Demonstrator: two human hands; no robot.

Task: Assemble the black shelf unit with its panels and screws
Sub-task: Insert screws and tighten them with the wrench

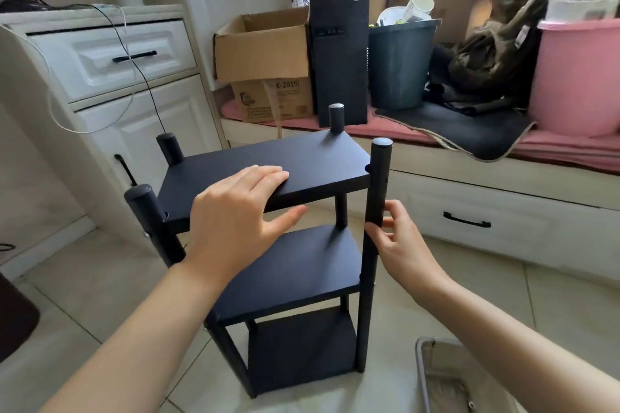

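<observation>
A lived-in room of a home, used partly for storage. White panelled cabinets (110, 57) with black handles line the left wall, above a pale tiled floor (503, 295). A window seat with a pink cushion (570, 147) (drawers beneath) carries cardboard boxes (265, 47), a desktop computer tower (340, 54), a full wastebasket (401, 64) and a pink bucket (580, 77).
</observation>
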